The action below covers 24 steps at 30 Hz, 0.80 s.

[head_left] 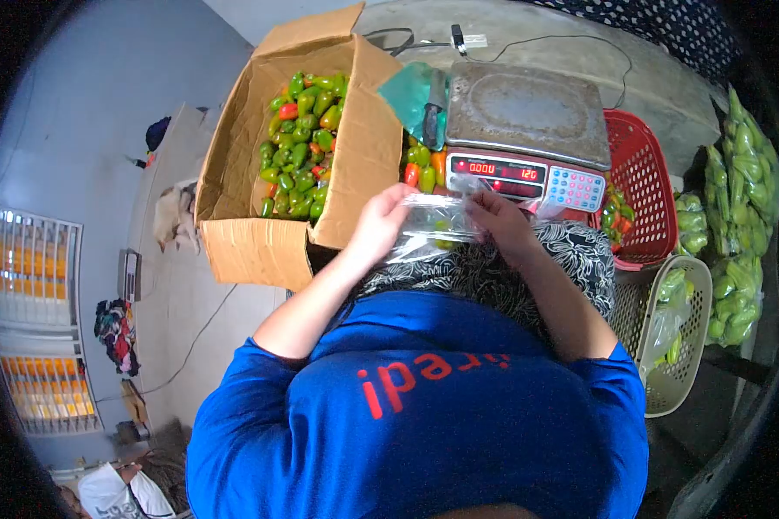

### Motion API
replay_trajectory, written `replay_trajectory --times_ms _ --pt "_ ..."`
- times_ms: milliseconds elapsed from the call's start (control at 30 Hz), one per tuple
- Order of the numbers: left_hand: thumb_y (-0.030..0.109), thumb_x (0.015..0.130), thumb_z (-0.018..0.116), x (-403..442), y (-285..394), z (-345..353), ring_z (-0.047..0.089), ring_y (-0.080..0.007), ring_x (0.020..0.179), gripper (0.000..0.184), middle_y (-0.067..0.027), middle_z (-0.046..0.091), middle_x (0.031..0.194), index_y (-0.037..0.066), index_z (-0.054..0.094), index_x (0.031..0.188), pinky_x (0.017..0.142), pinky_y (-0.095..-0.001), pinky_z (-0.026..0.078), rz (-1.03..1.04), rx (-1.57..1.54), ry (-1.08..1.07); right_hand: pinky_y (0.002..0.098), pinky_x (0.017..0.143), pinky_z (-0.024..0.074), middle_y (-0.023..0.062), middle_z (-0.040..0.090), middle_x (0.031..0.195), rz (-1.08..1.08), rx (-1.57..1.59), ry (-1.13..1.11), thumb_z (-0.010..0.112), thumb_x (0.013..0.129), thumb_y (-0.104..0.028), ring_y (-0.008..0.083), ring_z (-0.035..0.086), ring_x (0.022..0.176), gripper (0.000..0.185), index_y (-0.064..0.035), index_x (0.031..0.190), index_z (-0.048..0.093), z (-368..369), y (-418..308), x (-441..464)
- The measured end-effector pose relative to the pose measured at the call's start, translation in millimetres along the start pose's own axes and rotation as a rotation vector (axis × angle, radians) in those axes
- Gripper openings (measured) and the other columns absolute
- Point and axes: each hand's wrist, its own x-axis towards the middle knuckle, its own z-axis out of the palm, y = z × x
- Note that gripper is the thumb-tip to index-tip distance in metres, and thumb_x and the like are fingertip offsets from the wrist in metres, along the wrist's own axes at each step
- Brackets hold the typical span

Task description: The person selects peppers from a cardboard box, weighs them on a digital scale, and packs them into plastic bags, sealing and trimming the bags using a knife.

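Left grip [379, 227] and right grip [504, 223] each pinched on the bag [433, 227]. Flimsy-looking; edges best held lightly and level.

Glossy plastic bag [426, 223], matt cardboard box [365, 138]

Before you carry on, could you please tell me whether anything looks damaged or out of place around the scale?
Yes, mildly: the digital scale's metal platform looks stained, and the scale overlaps the red plastic basket, an odd spot, though its support is hidden. Nothing looks spilled.
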Motion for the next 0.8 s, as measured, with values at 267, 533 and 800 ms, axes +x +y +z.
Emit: replay_trajectory --times_ms 267,533,800 --pt "0.018 0.093 0.045 -3.2 -18.7 14.0 0.063 -0.0221 0.087 0.022 -0.0079 0.064 0.094 0.001 0.056 0.103 0.071 -0.0342 0.049 0.1 0.368 0.016 0.0229 0.06 0.0415 0.0016 0.057 0.077 -0.18 -0.181 0.137 0.058 0.086 -0.018 0.0089 0.051 0.065 0.019 -0.0045 0.1 0.056 15.9 -2.6 -21.6" --pt "0.013 0.095 0.043 -7.1 -6.0 9.7 0.061 -0.0157 0.076 0.018 -0.0064 0.061 0.09 0.004 0.051 0.108 0.08 -0.0373 0.054 -0.288 -1.271 -0.271 0.0324 0.063 0.0464 0.0109 0.062 0.085 -0.138 -0.695 -0.002 0.06 0.083 -0.027 0.019 0.058 0.074 0.031 -0.0031 0.102 0.056 1.8 11.9 -6.4" --pt "0.016 0.09 0.055 1.8 -54.4 17.1 0.057 -0.006 0.077 0.026 -0.0023 0.06 0.084 0.004 0.05 0.113 0.069 -0.0185 0.044 -0.085 -0.189 -0.27 0.0271 0.06 0.0458 0.0033 0.058 0.086 0.138 0.667 -0.053 0.052 0.087 -0.013 0.0112 0.054 0.069 0.026 -0.0043 0.112 0.05 -0.5 8.9 -4.6"
